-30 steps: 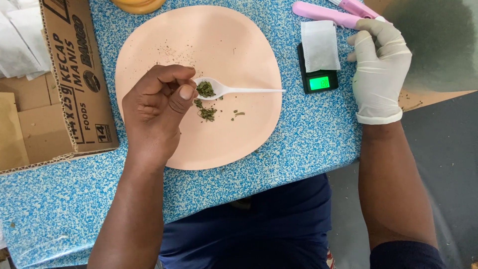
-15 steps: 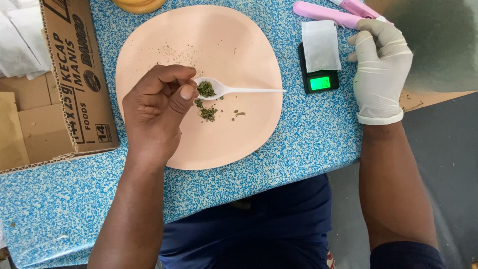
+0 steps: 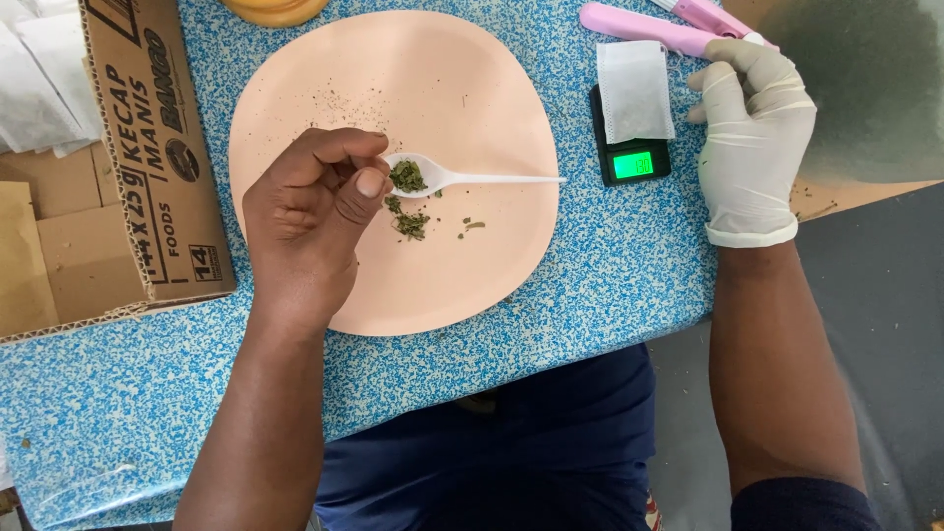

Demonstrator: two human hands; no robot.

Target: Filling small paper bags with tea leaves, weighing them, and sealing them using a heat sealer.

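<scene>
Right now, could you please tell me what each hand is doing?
Left hand: closed, pinching the white plastic spoon by its bowl.
Right hand: gloved, open, holding nothing.

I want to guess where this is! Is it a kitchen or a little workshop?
Probably a small packing table for dried herbs or tea, not a kitchen. A pocket scale carries a small white sachet, the left hand touches a white spoon of dried green leaf, and a cardboard box sits beside it.

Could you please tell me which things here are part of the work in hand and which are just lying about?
In use:
left hand at the spoon's bowl
white spoon with green herb
pink plate with herb crumbs
scale with a white sachet on it
gloved right hand beside the scale

Lying about:
cardboard box
pink tool
</scene>
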